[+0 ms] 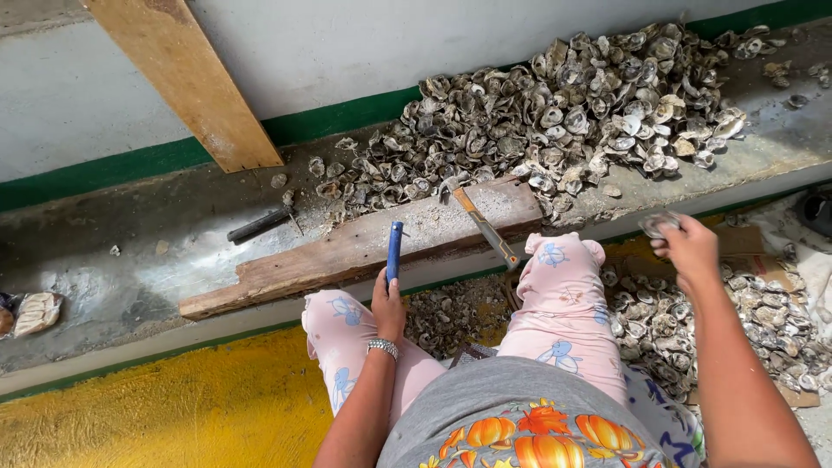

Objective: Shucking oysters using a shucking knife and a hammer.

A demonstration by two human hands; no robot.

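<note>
My left hand [388,305], with a metal watch on the wrist, grips a blue-handled knife [394,246] whose tip rests on a worn wooden plank [347,251]. My right hand [689,247] is raised at the right and holds one grey oyster shell [659,224]. A hammer with an orange and grey handle [485,227] lies across the plank, between my two hands. My knees in pink printed trousers sit just below the plank.
A big heap of empty oyster shells [572,113] covers the concrete ledge behind the plank. More shells [737,321] lie on cardboard at my right. A dark chisel-like tool [258,224] rests on the ledge at left. A wooden board [186,78] leans on the wall.
</note>
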